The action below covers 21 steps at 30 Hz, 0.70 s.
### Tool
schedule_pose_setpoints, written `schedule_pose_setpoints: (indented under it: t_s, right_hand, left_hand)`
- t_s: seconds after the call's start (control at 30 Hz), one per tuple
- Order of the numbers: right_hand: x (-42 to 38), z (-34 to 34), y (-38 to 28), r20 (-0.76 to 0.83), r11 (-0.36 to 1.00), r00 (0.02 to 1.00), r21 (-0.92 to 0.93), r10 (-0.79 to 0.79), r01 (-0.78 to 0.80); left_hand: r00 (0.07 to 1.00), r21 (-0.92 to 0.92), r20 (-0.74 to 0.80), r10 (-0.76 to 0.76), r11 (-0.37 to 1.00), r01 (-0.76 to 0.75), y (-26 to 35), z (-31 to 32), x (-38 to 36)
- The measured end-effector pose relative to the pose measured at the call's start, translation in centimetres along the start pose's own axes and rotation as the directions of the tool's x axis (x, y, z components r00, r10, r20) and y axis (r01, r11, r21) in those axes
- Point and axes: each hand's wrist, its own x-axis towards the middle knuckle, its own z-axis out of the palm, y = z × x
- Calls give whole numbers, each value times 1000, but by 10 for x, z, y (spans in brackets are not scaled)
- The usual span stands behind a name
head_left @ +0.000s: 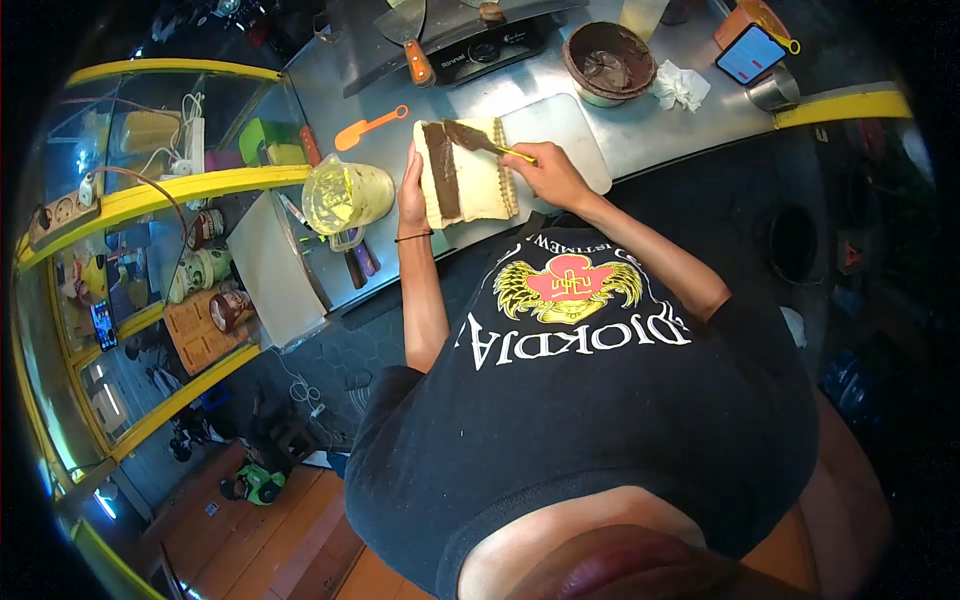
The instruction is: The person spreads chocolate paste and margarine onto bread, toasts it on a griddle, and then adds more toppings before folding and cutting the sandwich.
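Note:
A rectangular slab of pale bread (482,190) with a crinkled right edge lies on a white cutting board (575,140). Dark chocolate spread (441,175) covers a band down its left part. My left hand (412,195) holds the bread by its left edge, the fingers along its side. In my right hand (552,176) is the yellow handle of a spatula (480,140), gripped between thumb and fingers. Its blade is coated with chocolate and rests over the top middle of the bread.
A chocolate-smeared tub (610,62), crumpled tissue (680,88) and a phone (750,54) stand to the right. Leftward are an orange spatula (370,128) and a clear jug (345,197) with yellowish residue. A stove (490,50) and a wooden-handled scraper (418,62) are behind.

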Motion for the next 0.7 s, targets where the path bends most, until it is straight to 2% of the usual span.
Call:
schedule_pose_setpoints:
  t_s: [0.07, 0.1, 0.13, 0.2, 0.27, 0.33, 0.37, 0.47, 0.53, 0.57, 0.63, 0.7]
  right_hand:
    - [3, 6, 0, 111, 998, 993, 51, -43, 38]
    - [4, 6, -1, 183, 995, 982, 93, -55, 38]
    - [4, 6, -3, 180, 995, 982, 92, -52, 36]
    - [4, 5, -4, 252, 936, 967, 350, -46, -47]
    - [4, -7, -2, 254, 944, 967, 327, -37, -50]
    - [2, -17, 4, 261, 848, 962, 487, 86, -208]
    - [2, -17, 6, 186, 882, 978, 442, 92, -167]
    - [9, -20, 23, 196, 909, 964, 343, 178, -237]
    - [10, -17, 10, 164, 929, 977, 320, 139, -186]
    - [11, -15, 1, 143, 947, 985, 291, 96, -135]
    - [17, -12, -8, 144, 957, 987, 270, 68, -105]
    - [17, -14, -19, 129, 970, 991, 235, 28, -58]
  left_hand:
    - [1000, 3, 17, -2, 1000, 2, 0, 4, -1]
    - [999, 121, -39, -7, 993, 12, 6, 14, -3]
    - [995, 237, -95, -5, 971, 27, 8, 21, -4]
    - [993, 210, -115, -20, 977, 44, 0, 1, 0]
    - [990, 164, -135, -31, 985, 53, -14, -33, 13]
    - [1000, 86, -20, 15, 996, -13, -10, -23, 9]
    - [1000, 86, -19, 19, 996, -17, -8, -18, 7]
    - [999, 77, -37, 38, 996, -35, -6, -15, 1]
    - [989, 404, -40, 143, 907, -115, -3, -9, 0]
    - [990, 405, -38, 136, 908, -109, -1, -3, -3]
    - [987, 665, 90, 130, 730, -157, 16, 30, -11]
    - [989, 658, 111, 103, 738, -151, 13, 23, -9]
